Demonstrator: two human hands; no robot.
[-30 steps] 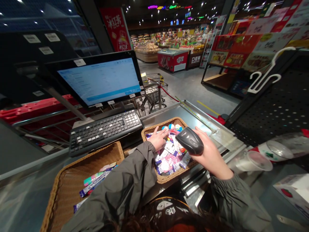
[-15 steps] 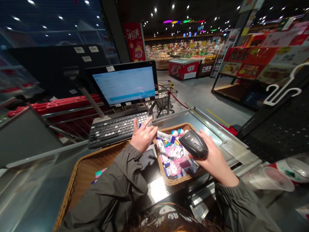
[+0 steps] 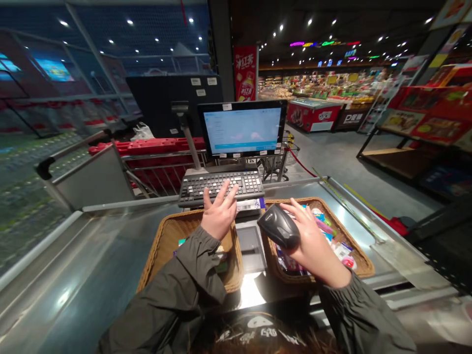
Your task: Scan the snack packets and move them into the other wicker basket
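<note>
My left hand [image 3: 219, 214] reaches over the black keyboard [image 3: 191, 191], fingers spread across its keys. A narrow white packet with a purple end and a barcode [image 3: 249, 204] sticks out from under this hand, apparently held against the palm. The thumb is hidden. In my right hand [image 3: 313, 241] is a black handheld barcode scanner [image 3: 279, 226], gripped from the right, its head toward the packet. Below it stands the right wicker basket [image 3: 363, 263], full of small colourful packaged goods. The left wicker basket [image 3: 155, 250], partly behind my left sleeve, holds a few small items.
A lit monitor [image 3: 243, 129] stands behind the keyboard on the metal counter [image 3: 99, 250]. Farther back are a second dark screen [image 3: 155, 105] and red shopping carts [image 3: 147, 146]. A shelf of red boxes [image 3: 416, 110] stands at right, beyond a barrier strap.
The view has swung left, showing more counter. My left hand, packet beneath it, has shifted left along the keyboard. The scanner has moved left toward the packet, still in my right hand.
</note>
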